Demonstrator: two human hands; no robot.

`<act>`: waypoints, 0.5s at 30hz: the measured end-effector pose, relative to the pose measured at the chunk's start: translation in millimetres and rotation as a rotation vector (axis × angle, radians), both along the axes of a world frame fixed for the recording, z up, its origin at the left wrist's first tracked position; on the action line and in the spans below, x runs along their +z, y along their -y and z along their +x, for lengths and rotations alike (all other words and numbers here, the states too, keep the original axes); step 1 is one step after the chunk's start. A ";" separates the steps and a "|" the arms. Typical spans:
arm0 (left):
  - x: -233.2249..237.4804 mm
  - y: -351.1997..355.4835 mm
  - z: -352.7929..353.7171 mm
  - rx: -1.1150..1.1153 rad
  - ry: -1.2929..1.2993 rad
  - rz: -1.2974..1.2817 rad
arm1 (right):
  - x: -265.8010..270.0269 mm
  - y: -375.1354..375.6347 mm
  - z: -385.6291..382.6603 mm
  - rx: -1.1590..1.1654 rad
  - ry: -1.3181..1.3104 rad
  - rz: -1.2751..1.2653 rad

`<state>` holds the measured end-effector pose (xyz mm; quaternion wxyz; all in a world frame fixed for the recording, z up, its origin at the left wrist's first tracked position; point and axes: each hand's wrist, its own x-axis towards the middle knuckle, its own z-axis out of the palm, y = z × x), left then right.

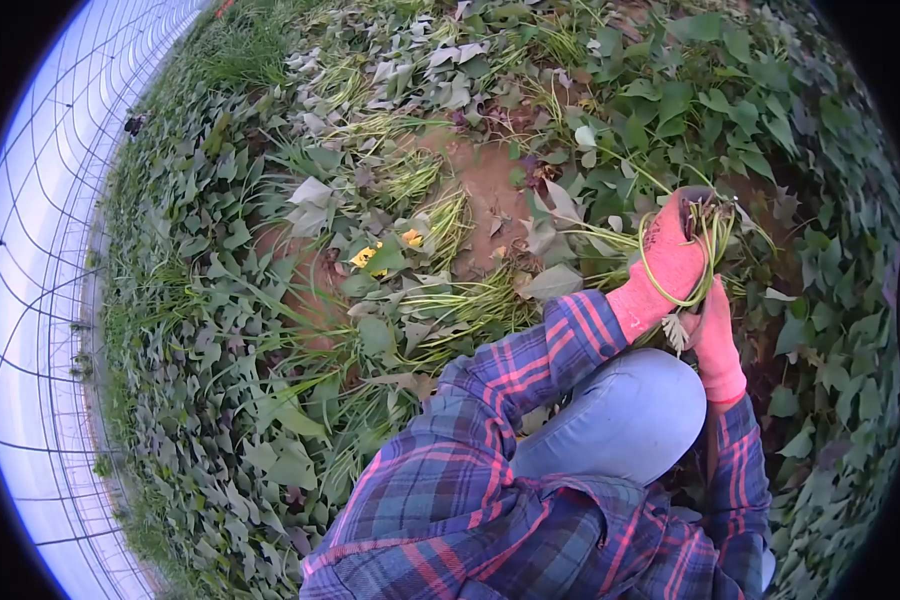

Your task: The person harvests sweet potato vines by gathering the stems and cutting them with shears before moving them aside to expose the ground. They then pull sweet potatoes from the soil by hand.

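Both my hands wear pink gloves and are close together at the right, beyond my bent knee. My left hand (pixel 667 262) is wrapped round a bunch of green vine stems (pixel 712 245), whose cut ends stick up by its dark-stained fingertips. One stem loops down over the glove. Just below and to the right, my right hand (pixel 715 345) is closed near the lower part of the bunch. What it grips is hidden by the stems and my left hand. A pale leaf (pixel 676 332) hangs between the two hands.
Bundles of cut stems (pixel 470 305) lie on the ground in the middle, near bare reddish soil (pixel 490 190) and yellow leaves (pixel 370 258). Leafy vines (pixel 740 100) spread all around. A wire mesh fence (pixel 45 300) curves along the left side.
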<state>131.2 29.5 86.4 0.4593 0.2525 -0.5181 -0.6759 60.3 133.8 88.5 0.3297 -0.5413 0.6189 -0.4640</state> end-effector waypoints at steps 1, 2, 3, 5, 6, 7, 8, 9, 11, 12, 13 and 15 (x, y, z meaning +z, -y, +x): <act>0.3 4.4 0.8 -0.020 -0.036 0.005 | -6.4 1.2 -0.7 -0.029 -0.017 -0.028; -3.2 6.1 3.0 -0.046 -0.016 0.011 | -10.5 0.0 0.7 -0.071 0.146 0.062; -8.2 10.3 1.9 -0.071 0.000 0.000 | -13.0 2.7 0.6 -0.105 0.305 0.139; -16.7 9.1 -0.9 -0.120 0.046 -0.053 | -24.8 7.6 3.6 -0.139 0.187 -0.033; -16.1 10.1 -0.4 -0.118 0.073 -0.082 | -24.7 8.0 4.3 -0.141 0.112 -0.051; -8.5 8.4 2.3 -0.121 0.098 -0.100 | -33.0 10.8 9.3 -0.208 0.188 -0.101; -3.5 5.7 7.8 -0.095 0.151 -0.206 | -35.6 10.6 7.6 -0.211 0.127 -0.120; -4.9 6.5 11.2 -0.087 0.150 -0.219 | -37.5 10.5 4.7 -0.214 0.067 -0.136; -8.2 8.9 17.3 -0.158 0.194 -0.294 | -37.0 9.8 4.8 -0.199 0.083 -0.156; -4.4 8.9 23.8 -0.175 0.180 -0.324 | -37.2 8.3 4.2 -0.189 0.097 -0.164; 6.0 10.6 35.2 -0.170 0.177 -0.332 | -42.2 6.3 -1.0 -0.185 0.094 -0.173; 29.4 9.6 66.4 -0.309 0.381 -0.550 | -53.7 1.8 -14.2 -0.207 0.049 -0.109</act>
